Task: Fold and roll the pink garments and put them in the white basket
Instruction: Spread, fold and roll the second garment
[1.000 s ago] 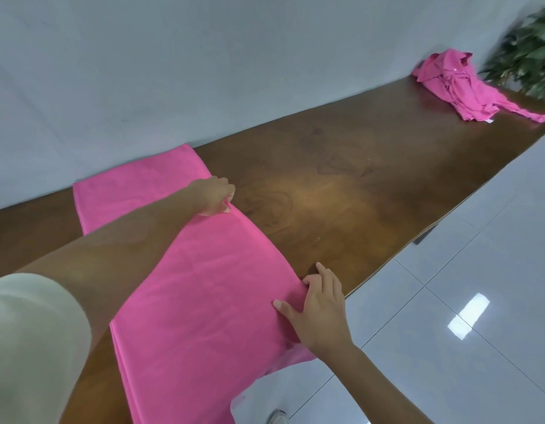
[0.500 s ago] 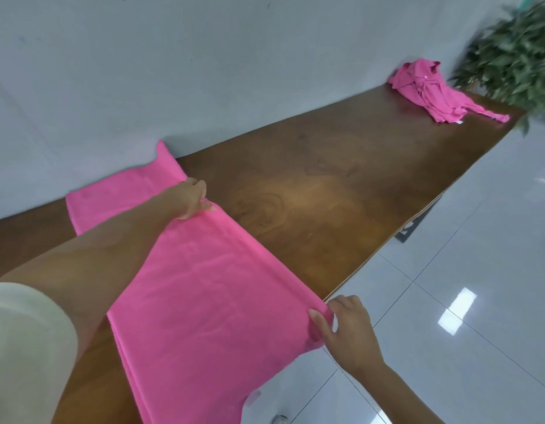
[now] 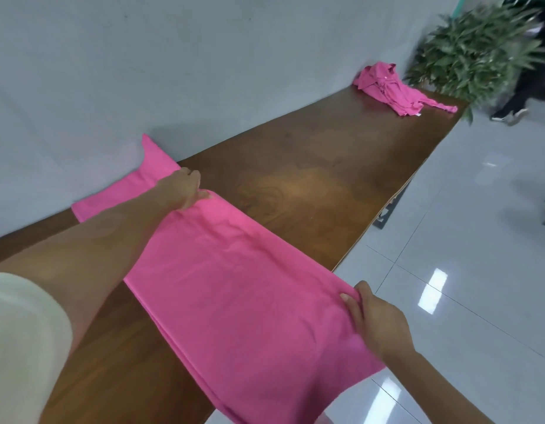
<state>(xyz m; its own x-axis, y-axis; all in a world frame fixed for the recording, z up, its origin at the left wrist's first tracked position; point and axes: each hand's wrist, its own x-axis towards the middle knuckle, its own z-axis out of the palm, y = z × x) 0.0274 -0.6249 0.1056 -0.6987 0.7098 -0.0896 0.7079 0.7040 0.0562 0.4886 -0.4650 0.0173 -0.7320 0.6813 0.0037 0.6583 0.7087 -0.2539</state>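
Fingers (image 3: 363, 290) of R hand (image 3: 380, 321) pinched the pink garment (image 3: 234, 286) where it overhung the front edge of the surface (image 3: 311, 185); L hand (image 3: 184, 188) gripped it w/ curled fingers mid-surface. Garment lay spread across. 2nd pink garment (image 3: 390, 90) sat crumpled at the surface's far end.

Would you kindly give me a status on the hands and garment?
Status: left hand grips far edge of pink garment; right hand pinches near edge; crumpled garment at far end of table; no basket in view.
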